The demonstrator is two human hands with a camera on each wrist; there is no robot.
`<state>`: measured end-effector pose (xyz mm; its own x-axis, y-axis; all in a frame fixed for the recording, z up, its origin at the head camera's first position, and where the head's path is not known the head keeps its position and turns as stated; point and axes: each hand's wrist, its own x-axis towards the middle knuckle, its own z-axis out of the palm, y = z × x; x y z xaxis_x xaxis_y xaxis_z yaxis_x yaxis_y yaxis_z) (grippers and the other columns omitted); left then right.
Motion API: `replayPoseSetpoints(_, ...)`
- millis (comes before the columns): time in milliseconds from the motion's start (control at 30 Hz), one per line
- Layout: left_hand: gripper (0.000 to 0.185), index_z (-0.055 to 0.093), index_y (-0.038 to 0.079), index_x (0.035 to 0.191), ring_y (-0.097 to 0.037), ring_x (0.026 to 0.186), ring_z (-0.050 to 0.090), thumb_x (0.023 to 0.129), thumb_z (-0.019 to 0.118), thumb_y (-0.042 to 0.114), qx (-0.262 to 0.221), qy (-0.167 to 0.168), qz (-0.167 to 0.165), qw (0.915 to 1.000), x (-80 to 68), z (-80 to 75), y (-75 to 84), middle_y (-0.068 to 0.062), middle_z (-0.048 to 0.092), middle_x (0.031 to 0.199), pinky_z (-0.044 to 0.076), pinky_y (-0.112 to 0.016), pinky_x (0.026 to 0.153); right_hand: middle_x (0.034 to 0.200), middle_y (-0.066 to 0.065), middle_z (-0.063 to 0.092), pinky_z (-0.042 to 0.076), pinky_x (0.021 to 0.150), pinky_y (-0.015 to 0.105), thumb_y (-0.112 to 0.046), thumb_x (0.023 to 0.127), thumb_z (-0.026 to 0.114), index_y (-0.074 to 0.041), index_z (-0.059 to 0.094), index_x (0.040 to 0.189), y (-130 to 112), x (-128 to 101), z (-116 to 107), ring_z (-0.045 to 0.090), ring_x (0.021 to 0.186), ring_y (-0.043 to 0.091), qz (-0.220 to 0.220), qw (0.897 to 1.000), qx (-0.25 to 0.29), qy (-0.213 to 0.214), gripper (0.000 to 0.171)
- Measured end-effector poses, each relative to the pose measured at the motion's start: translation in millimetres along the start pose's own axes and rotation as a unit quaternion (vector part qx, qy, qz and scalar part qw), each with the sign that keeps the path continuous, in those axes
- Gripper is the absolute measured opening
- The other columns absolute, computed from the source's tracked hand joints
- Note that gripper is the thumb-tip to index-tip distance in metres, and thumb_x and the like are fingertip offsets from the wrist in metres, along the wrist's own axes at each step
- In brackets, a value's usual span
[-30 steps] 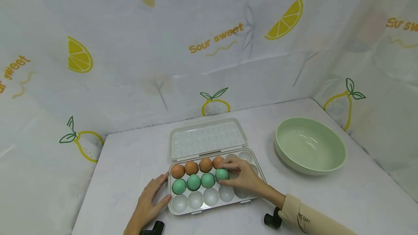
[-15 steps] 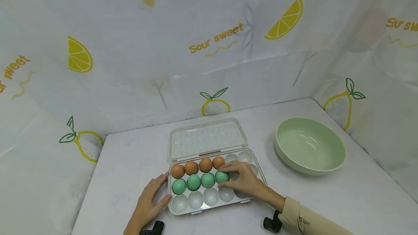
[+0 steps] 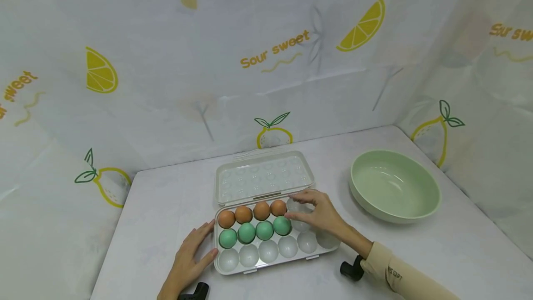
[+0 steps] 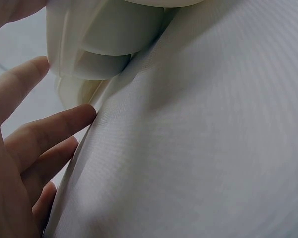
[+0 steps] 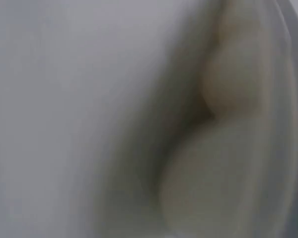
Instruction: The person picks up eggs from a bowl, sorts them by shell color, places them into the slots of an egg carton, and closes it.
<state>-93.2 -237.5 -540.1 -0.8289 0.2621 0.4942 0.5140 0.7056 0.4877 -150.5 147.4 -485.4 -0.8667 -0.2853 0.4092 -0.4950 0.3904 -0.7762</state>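
An egg tray lies on the table with its lid folded back. Several brown eggs fill the left part of its far row, and several green eggs stand in the middle row. My left hand touches the tray's left end with thumb and fingertips. In the left wrist view its fingers are spread beside the tray's side wall. Over the right half hovers my right hand, thumb and fingers apart, holding nothing, close to the last green egg. The right wrist view is blurred, showing rounded cups.
The tray's clear lid lies behind it. A large pale green bowl stands at the right of the table. White cloth walls with lemon prints rise behind and beside the table. Bare cups form the near row.
My right hand has let go of the rightmost green egg, which stays in its cup, and has moved up and to the right. My left hand has kept its place.
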Motion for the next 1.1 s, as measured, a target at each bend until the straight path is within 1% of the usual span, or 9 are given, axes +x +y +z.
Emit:
replayPoseSetpoints(200, 0.071, 0.058, 0.017, 0.146, -0.016, 0.133, 0.056, 0.078, 0.081, 0.018, -0.002, 0.005, 0.005, 1.0, -0.8, 0.3, -0.9, -0.012, 0.069, 0.136, 0.018, -0.006, 0.121, 0.111, 0.025, 0.071, 0.06, 0.098, 0.038, -0.005, 0.083, 0.083, 0.007, 0.068, 0.126, 18.7, 14.0, -31.9, 0.068, 0.103, 0.02, 0.098, 0.993, 0.042, 0.04, 0.047)
replayPoseSetpoints(367, 0.072, 0.058, 0.017, 0.146, -0.026, 0.129, 0.058, 0.078, 0.081, 0.017, -0.004, 0.007, 0.009, 0.9999, 0.0, -0.3, -1.1, -0.013, 0.069, 0.135, 0.019, -0.006, 0.121, 0.125, 0.028, 0.064, 0.055, 0.106, 0.047, -0.01, 0.093, 0.074, 0.007, 0.057, 0.14, 31.3, 10.5, -44.1, 0.064, 0.118, 0.039, 0.141, 0.988, 0.043, 0.038, 0.052)
replayPoseSetpoints(467, 0.072, 0.058, 0.017, 0.146, -0.023, 0.131, 0.058, 0.078, 0.081, 0.018, -0.005, 0.005, 0.007, 0.9999, 0.2, -0.1, -1.4, -0.012, 0.069, 0.136, 0.019, -0.006, 0.121, 0.132, 0.031, 0.061, 0.059, 0.101, 0.035, -0.014, 0.099, 0.067, 0.005, 0.05, 0.147, 41.8, 5.2, -46.6, 0.066, 0.119, 0.034, 0.18, 0.981, 0.062, 0.028, 0.054)
replayPoseSetpoints(567, 0.072, 0.057, 0.018, 0.146, -0.02, 0.133, 0.057, 0.078, 0.081, 0.018, -0.005, 0.004, 0.003, 1.0, -0.2, 0.8, -1.8, -0.012, 0.069, 0.136, 0.019, -0.006, 0.121, 0.136, 0.03, 0.059, 0.056, 0.093, 0.017, -0.015, 0.102, 0.062, 0.006, 0.042, 0.152, 52.7, 0.6, -48.2, 0.068, 0.113, 0.011, 0.233, 0.962, 0.142, 0.011, 0.058)
replayPoseSetpoints(667, 0.072, 0.057, 0.018, 0.146, -0.026, 0.131, 0.057, 0.078, 0.081, 0.018, -0.005, 0.002, -0.003, 1.0, -0.3, 1.3, -1.8, -0.012, 0.069, 0.136, 0.017, -0.005, 0.121, 0.135, 0.021, 0.061, 0.052, 0.093, 0.01, -0.015, 0.104, 0.058, 0.009, 0.032, 0.155, 60.3, -1.7, -49.7, 0.063, 0.11, -0.006, 0.264, 0.935, 0.235, -0.021, 0.062)
replayPoseSetpoints(733, 0.07, 0.057, 0.018, 0.146, -0.031, 0.129, 0.057, 0.08, 0.079, 0.017, -0.008, -0.002, -0.012, 0.9999, -0.2, 1.3, -1.3, -0.011, 0.069, 0.135, 0.016, -0.004, 0.121, 0.136, 0.018, 0.06, 0.052, 0.095, 0.011, -0.017, 0.105, 0.057, 0.012, 0.026, 0.156, 63.5, -2.0, -50.7, 0.062, 0.111, -0.009, 0.269, 0.922, 0.275, -0.045, 0.066)
replayPoseSetpoints(833, 0.063, 0.056, 0.018, 0.147, -0.033, 0.126, 0.058, 0.086, 0.074, 0.015, -0.028, -0.012, -0.044, 0.9986, 2.6, 1.0, 0.0, -0.01, 0.072, 0.13, 0.017, -0.003, 0.118, 0.148, 0.029, 0.05, 0.05, 0.099, 0.011, -0.019, 0.107, 0.053, 0.014, 0.016, 0.157, 66.8, -1.1, -52.7, 0.059, 0.115, -0.01, 0.259, 0.912, 0.303, -0.093, 0.07)
replayPoseSetpoints(1000, 0.052, 0.051, 0.015, 0.151, -0.039, 0.132, 0.057, 0.1, 0.062, 0.015, -0.068, -0.034, -0.108, 0.9913, 21.1, 0.3, -2.9, -0.011, 0.071, 0.128, 0.037, -0.035, 0.117, 0.161, 0.04, 0.02, 0.048, 0.102, 0.012, -0.019, 0.11, 0.046, 0.012, 0.004, 0.159, 68.2, 2.2, -54.2, 0.056, 0.12, -0.007, 0.252, 0.899, 0.332, -0.132, 0.072)
replayPoseSetpoints(1100, 0.053, 0.048, 0.011, 0.153, -0.048, 0.142, 0.046, 0.102, 0.06, 0.019, -0.075, -0.06, -0.12, 0.9881, 36.2, -0.9, -8.7, -0.016, 0.067, 0.135, 0.032, -0.059, 0.117, 0.162, 0.04, 0.017, 0.049, 0.103, 0.014, -0.019, 0.11, 0.045, 0.007, 0.002, 0.161, 67.8, 3.9, -53.8, 0.056, 0.122, -0.004, 0.249, 0.896, 0.338, -0.143, 0.071)
